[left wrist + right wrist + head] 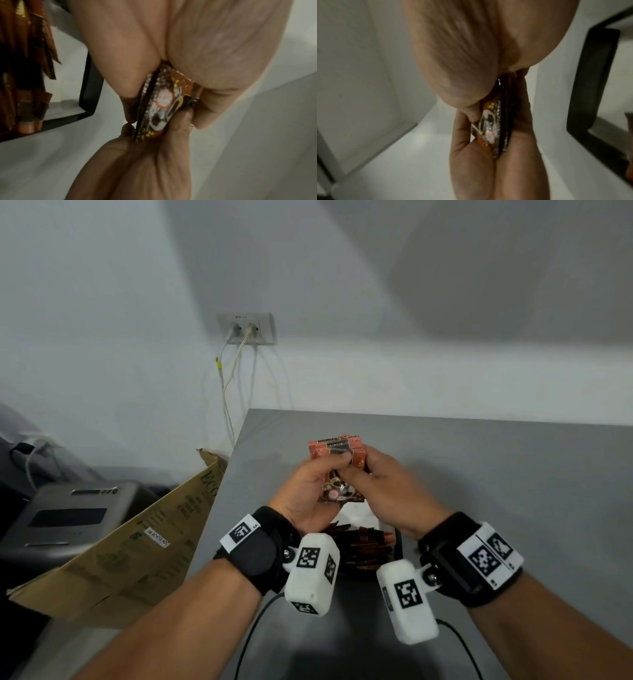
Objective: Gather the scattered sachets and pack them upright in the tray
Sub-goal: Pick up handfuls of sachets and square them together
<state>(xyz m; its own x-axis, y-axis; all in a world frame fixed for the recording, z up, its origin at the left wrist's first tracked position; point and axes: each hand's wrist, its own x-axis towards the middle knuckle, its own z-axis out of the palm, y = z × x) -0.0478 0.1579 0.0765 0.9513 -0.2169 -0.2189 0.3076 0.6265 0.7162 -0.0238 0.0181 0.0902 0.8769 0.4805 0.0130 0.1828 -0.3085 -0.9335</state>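
Observation:
Both hands hold a stack of brown and orange coffee sachets above the grey table. My left hand grips the stack from the left, my right hand from the right, fingers curled round it. Up close the sachets sit squeezed between the two palms; the right wrist view shows the sachets' edges the same way. Below the hands is the black tray, with several sachets standing in its near part. The tray rim and the tray corner show beside the hands.
The grey table ends at its left edge, where a cardboard box flap leans. A grey machine stands further left. A wall socket with white cables hangs behind. Black cables run across the table near me.

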